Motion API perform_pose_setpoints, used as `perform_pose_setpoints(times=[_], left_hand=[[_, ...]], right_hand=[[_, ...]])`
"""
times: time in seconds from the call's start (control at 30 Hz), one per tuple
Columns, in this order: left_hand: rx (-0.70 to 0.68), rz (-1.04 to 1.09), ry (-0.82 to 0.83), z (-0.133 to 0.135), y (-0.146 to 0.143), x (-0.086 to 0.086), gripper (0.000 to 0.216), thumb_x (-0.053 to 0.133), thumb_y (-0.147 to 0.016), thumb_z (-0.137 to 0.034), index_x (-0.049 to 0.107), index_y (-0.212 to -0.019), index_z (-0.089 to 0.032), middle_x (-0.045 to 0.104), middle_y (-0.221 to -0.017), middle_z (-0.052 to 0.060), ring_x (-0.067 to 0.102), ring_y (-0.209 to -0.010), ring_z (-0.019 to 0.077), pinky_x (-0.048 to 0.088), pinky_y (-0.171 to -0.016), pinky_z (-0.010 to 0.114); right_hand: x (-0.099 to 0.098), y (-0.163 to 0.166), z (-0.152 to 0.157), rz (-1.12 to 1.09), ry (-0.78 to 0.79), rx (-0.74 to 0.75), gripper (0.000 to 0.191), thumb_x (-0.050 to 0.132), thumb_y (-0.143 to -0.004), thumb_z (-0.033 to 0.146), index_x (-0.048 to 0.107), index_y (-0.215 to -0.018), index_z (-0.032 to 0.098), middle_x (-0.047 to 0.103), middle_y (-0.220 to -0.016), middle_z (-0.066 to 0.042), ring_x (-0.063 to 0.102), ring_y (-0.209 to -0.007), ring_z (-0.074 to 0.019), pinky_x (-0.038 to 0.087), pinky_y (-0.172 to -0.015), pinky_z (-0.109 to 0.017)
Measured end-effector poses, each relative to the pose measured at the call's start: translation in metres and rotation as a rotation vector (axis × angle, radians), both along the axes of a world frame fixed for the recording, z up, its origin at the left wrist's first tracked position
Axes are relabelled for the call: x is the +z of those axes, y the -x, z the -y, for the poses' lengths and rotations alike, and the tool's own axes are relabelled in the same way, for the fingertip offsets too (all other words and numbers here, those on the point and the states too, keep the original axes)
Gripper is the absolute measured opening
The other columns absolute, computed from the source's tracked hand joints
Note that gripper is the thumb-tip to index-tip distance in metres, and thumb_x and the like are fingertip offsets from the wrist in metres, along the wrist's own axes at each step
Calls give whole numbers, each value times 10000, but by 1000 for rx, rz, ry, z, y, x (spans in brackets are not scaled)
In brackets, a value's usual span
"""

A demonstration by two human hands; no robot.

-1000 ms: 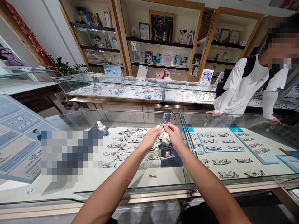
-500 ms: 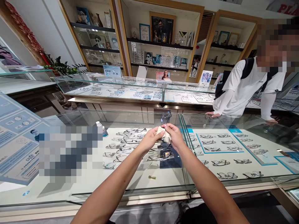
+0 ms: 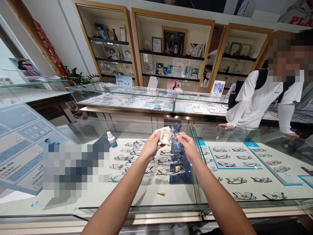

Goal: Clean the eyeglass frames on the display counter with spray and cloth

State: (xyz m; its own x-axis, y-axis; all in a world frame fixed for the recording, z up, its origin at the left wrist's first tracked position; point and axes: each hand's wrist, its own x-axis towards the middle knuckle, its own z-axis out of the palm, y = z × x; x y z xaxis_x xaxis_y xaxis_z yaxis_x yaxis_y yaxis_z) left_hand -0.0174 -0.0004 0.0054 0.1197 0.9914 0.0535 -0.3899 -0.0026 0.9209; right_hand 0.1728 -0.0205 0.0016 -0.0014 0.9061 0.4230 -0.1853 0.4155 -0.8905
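Observation:
Above a glass display counter (image 3: 102, 209), my left hand (image 3: 150, 148) is closed on a crumpled beige cleaning cloth (image 3: 165, 135). My right hand (image 3: 187, 147) pinches a pair of dark-framed glasses (image 3: 176, 129) held upright, its lens touching the cloth. Both hands hover over rows of spectacle frames (image 3: 168, 160) lying inside the case. A small white spray bottle (image 3: 111, 139) with a blue label stands on the glass to the left of my hands.
A person in a white shirt (image 3: 259, 98) leans on the counter at the right, one hand (image 3: 223, 125) flat on the glass. A second glass counter (image 3: 146, 98) and wooden wall shelves (image 3: 171, 49) stand behind. A small brass piece (image 3: 160, 194) lies in the case.
My hands have drawn slightly apart: the cloth has shifted left with my left hand, and the glasses stand more exposed in my right. The view tilted down a little.

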Motion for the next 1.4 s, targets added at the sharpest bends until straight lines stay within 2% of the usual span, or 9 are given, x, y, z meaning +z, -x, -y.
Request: perform_pose_setpoints(times=[0.13,0.27,0.5,0.57,0.77,0.9,1.07,1.3,1.4], left_hand=[[-28,37,-66,3,1,6,656,855,-757,-626,692,-1218,-189,764,-1066,98,702,-950,213,562,-853,343],[-88,23,-121,6,-3,6,578,853,-797,-562,727,-1200,-168,760,-1033,86,668,-884,177,538,-850,321],[-225,54,-167,12,-10,9,493,893,-792,-443,768,-1154,-134,648,-674,5,615,-739,160,492,-839,306],[-239,55,-181,14,-11,9,457,885,-806,-416,768,-1153,-141,669,-696,15,622,-749,165,487,-861,314],[-176,15,-214,15,-16,3,470,851,-821,-478,753,-1136,-144,773,-994,103,663,-836,189,481,-854,320],[-116,-44,-221,12,-15,0,458,810,-835,-557,749,-1037,-151,746,-871,61,624,-750,171,465,-757,291],[-137,-73,-207,10,-9,3,448,794,-836,-587,723,-929,-154,692,-762,21,546,-635,131,429,-652,262],[-146,5,-157,7,-7,6,447,836,-801,-567,717,-877,-142,682,-721,22,538,-603,125,430,-617,263],[-175,41,-148,9,-7,8,429,875,-789,-488,746,-972,-121,711,-777,46,575,-664,134,452,-677,268]], right_hand=[[-1,4,4,144,-21,60,310,779,-863,541,823,-777,246,626,-941,-51,587,-948,-227,429,-872,-348],[-5,7,3,195,-19,86,334,776,-862,570,818,-776,250,631,-921,-52,580,-922,-228,421,-852,-350],[-8,7,3,194,23,102,330,769,-863,578,823,-806,258,629,-906,-38,587,-916,-224,422,-853,-347],[-9,8,3,197,45,104,334,771,-854,586,824,-810,259,650,-907,-38,591,-907,-224,426,-856,-349],[-10,11,3,225,88,123,354,783,-832,598,827,-814,248,750,-941,-64,615,-938,-243,440,-856,-355],[-9,11,4,265,62,133,363,760,-848,605,824,-812,249,760,-946,-61,613,-960,-248,431,-872,-360],[-6,10,6,275,89,181,377,758,-844,608,785,-763,241,742,-879,-34,602,-896,-221,408,-850,-340],[-3,9,7,240,108,240,377,771,-834,598,755,-732,235,709,-803,-7,564,-798,-193,395,-795,-319],[-2,10,8,185,136,227,379,777,-823,600,764,-732,233,715,-800,-15,555,-782,-191,401,-784,-321]])
